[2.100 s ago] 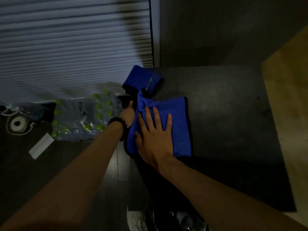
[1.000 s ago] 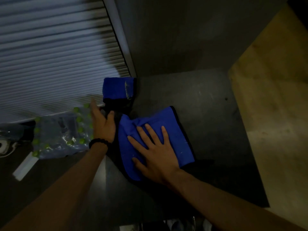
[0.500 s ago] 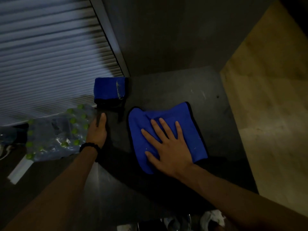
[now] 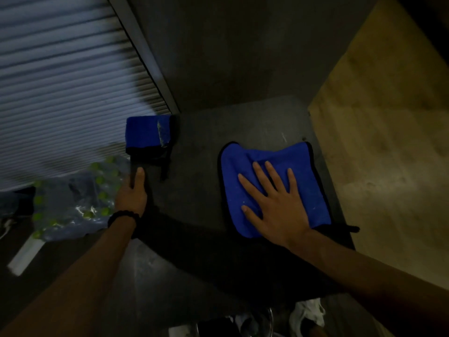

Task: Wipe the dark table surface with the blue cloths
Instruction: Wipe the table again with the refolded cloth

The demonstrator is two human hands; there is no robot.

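Note:
A blue cloth [image 4: 298, 164] lies flat on the right half of the dark table [image 4: 194, 186]. My right hand [image 4: 272, 203] presses on it, palm down, fingers spread. A second, folded blue cloth [image 4: 143, 133] sits at the table's far left corner, partly over the edge. My left hand [image 4: 132, 194], with a dark bead bracelet at the wrist, grips the table's left edge just below that cloth, thumb on top.
A shrink-wrapped pack of bottles with green caps [image 4: 73, 203] stands on the floor left of the table. Closed blinds [image 4: 60, 88] fill the upper left. A light wooden surface [image 4: 388, 142] borders the table's right side. Shoes [image 4: 308, 314] show at the bottom.
My right hand has slid the flat blue cloth from the table's left part to its right side. My left hand let go of that cloth and took hold of the table's left edge.

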